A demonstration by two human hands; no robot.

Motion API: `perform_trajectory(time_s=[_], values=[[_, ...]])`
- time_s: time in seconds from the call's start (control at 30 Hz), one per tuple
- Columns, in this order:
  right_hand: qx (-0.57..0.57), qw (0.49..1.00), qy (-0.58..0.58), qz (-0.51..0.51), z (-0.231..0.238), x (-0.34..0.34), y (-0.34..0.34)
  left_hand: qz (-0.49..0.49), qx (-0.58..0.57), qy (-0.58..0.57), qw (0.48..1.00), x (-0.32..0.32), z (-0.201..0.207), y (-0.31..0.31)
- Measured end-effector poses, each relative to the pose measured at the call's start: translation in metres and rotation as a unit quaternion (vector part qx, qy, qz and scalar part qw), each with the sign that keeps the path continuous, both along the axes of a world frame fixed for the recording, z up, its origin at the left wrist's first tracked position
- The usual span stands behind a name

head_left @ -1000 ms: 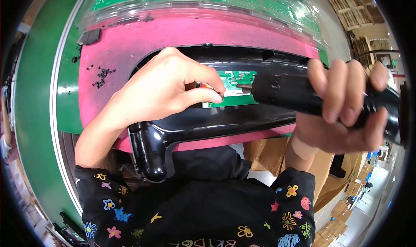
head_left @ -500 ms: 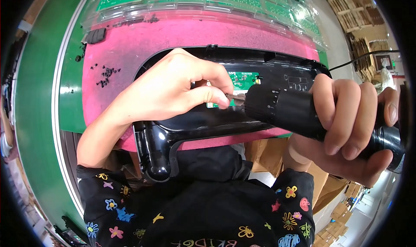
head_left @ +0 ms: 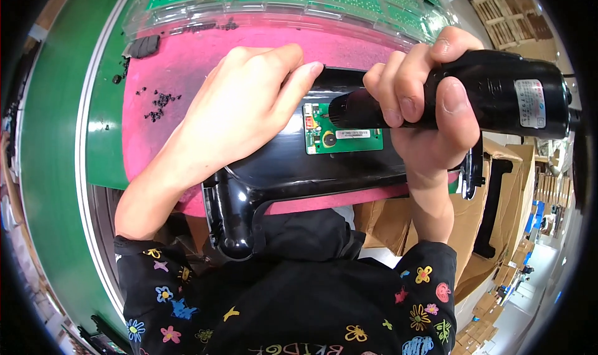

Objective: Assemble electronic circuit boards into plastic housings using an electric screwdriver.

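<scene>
My right hand (head_left: 430, 99) is wrapped around a black electric screwdriver (head_left: 498, 93). Its narrower front end reaches over a green circuit board (head_left: 352, 146); the bit itself is hidden. The board carries a round black part and a white label, and lies inside a black plastic shell (head_left: 305, 179). With its fingers curled and the thumb against the index finger, my left hand (head_left: 246, 106) hovers over the shell's far left part. Whatever those fingertips may pinch cannot be seen.
Beneath the shell is a pink mat (head_left: 168, 62), with small black screws (head_left: 161, 106) scattered at its left. A dark cloth bundle (head_left: 144, 46) sits at the far left corner. Clear trays (head_left: 261, 12) of green boards line the back. Cardboard boxes (head_left: 458, 230) stand at right.
The screwdriver has swung up and left, its front end now over the board. My left hand has left the screwdriver's tip and moved up and left, uncovering the board.
</scene>
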State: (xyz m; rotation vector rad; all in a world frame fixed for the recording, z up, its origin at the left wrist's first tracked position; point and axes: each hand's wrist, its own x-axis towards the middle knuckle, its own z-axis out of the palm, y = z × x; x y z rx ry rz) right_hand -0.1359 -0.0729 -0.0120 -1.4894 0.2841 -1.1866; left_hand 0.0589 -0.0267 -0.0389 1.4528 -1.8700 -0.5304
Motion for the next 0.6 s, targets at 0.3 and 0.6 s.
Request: perform_trajectory(time_s=[0.3, 0.6], values=[[-0.001, 0.993, 0.022, 0.119, -0.001, 0.015, -0.012, -0.035, -0.007, 0.037, 0.999, 0.006, -0.006, 0.002], [-0.022, 0.985, 0.048, 0.162, -0.003, 0.025, -0.019, -0.076, 0.021, 0.03, 0.996, 0.007, 0.0, 0.002]])
